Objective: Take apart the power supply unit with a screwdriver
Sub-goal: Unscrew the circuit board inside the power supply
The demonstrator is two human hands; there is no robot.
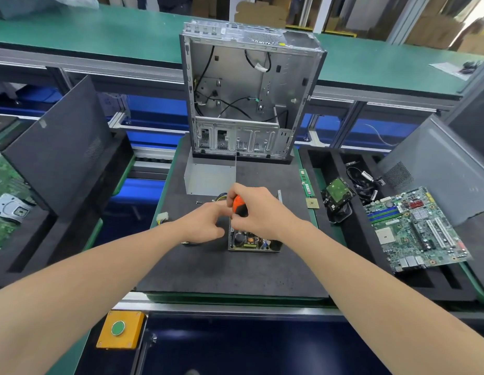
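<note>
The power supply unit (253,242) sits open near the middle of the dark tabletop (222,272), its circuit board exposed. The right hand (258,209) is wrapped round the orange-and-black screwdriver (239,205), held over the unit's far left corner. The left hand (205,223) is at the unit's left wall, fingers bent; whether they pinch anything I cannot tell. A gutted computer case (243,96) stands at the far edge.

Matt dark foam mat (235,272) — bare, dull-grey sheet-metal case (251,85).
</note>
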